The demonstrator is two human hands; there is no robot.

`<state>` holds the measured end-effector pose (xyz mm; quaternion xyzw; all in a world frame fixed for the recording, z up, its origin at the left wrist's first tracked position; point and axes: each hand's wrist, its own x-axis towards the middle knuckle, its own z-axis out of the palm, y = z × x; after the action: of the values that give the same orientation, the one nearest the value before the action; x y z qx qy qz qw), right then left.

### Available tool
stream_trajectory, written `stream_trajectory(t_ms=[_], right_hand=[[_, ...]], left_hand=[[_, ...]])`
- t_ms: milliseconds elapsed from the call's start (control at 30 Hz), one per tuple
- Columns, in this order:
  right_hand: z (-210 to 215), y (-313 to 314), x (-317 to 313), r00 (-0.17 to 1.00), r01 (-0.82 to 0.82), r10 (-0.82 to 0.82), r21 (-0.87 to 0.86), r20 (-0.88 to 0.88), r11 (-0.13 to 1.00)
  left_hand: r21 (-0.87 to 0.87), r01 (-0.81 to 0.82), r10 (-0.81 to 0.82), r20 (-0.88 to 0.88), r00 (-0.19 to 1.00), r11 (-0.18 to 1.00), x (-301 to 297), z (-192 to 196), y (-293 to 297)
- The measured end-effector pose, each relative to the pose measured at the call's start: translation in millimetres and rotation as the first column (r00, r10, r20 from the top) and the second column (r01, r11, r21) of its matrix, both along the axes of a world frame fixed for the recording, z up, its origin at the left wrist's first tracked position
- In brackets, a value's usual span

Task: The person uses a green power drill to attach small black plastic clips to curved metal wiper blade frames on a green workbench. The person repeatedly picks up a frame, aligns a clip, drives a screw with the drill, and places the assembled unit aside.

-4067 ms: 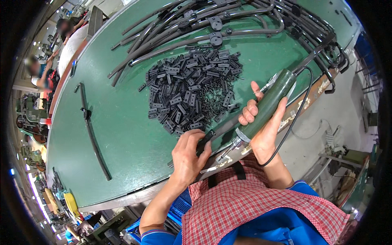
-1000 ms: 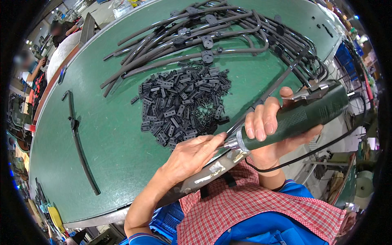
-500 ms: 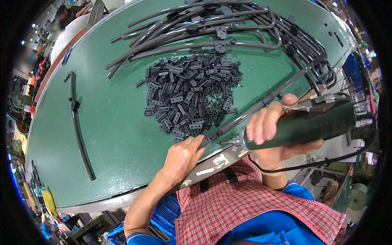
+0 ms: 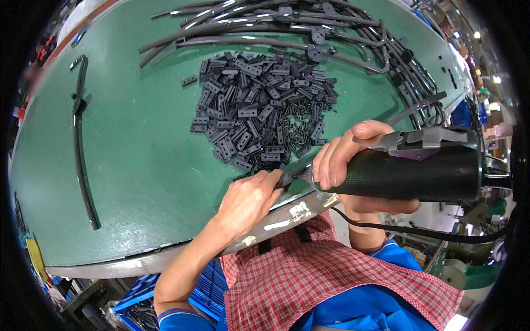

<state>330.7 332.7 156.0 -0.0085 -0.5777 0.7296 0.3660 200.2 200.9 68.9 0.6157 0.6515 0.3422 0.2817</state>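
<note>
My left hand (image 4: 248,199) is closed round the near end of a dark metal tube (image 4: 415,107), close to the table's front edge. My right hand (image 4: 345,154) grips a black corded electric screwdriver (image 4: 419,174), held nearly level. Its nose points left at the tube's end, just beside my left fingers; the bit's tip is hard to make out there. Behind the screwdriver and my right hand, the tube's middle is hidden. Just beyond my hands is a heap of small black two-holed plastic blocks (image 4: 248,112), with small dark screws (image 4: 298,124) at its right side.
Bent dark tubes with round black joints (image 4: 248,26) are stacked along the far side of the green table (image 4: 149,182). A single tube (image 4: 81,149) lies at the left. The screwdriver's cord (image 4: 419,234) loops at right. Below the table rim stands a blue crate (image 4: 207,284).
The screwdriver has come left and levelled, its nose now over the tube's end. My left hand keeps its hold. The whole view has shifted, so the table things appear further left and higher.
</note>
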Motion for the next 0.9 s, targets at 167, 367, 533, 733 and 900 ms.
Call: stream_trajectory(t_ms=[167,367,533,733,900], right_hand=[[1,2,-3,0.963,-0.235,0.221,0.076,0.157,0.969],[-11,24,-10,0.944,-0.324,0.316,-0.079,-0.092,0.943],[-30,51,42,0.922,-0.078,-0.124,-0.49,-0.367,0.868],[-58,55,116,0.936,0.273,-0.347,-0.52,-0.05,0.809],[-91,77,129,0.876,0.244,-0.478,-0.8,-0.061,0.548]], left_hand=[[-0.041,0.035,-0.036,-0.01,0.999,0.999,-2,-3,-2],[0.003,0.033,-0.033,-0.034,0.999,0.999,-1,-3,-3],[-0.016,0.008,-0.008,0.008,1.0,1.0,2,11,-6],[0.254,-0.342,0.334,0.074,0.94,0.905,-78,7,-55],[-0.046,-0.898,0.845,0.363,0.393,0.437,-180,30,-100]])
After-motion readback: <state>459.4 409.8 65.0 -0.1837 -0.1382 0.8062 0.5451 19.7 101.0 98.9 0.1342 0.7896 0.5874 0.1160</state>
